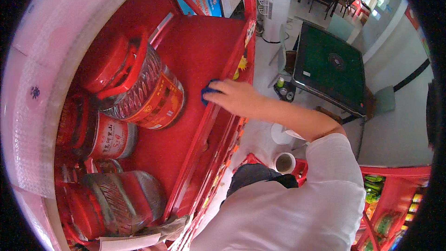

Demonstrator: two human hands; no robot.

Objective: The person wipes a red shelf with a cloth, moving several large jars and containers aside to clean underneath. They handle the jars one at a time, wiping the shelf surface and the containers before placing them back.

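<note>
My right hand (231, 97) is closed around a crumpled dark blue cloth (206, 94), at the raised front edge of a red shelf (195, 52). The hand is slightly blurred. Left of it, a large clear plastic jar (156, 101) with a red lid and an orange label lies tilted on the shelf. Below that is another lidded jar (111, 139) with a white and red label. A further clear jar with a red lid (125, 202) is at the lower left. My left hand is out of view.
A greyish cloth (174, 228) and a white card (129, 240) are at the shelf's lower end. A dark green-topped square table (331, 66) stands beyond my arm. A white bucket (284, 163) is on the right, with red shelves of packaged goods (374, 195) at the lower right.
</note>
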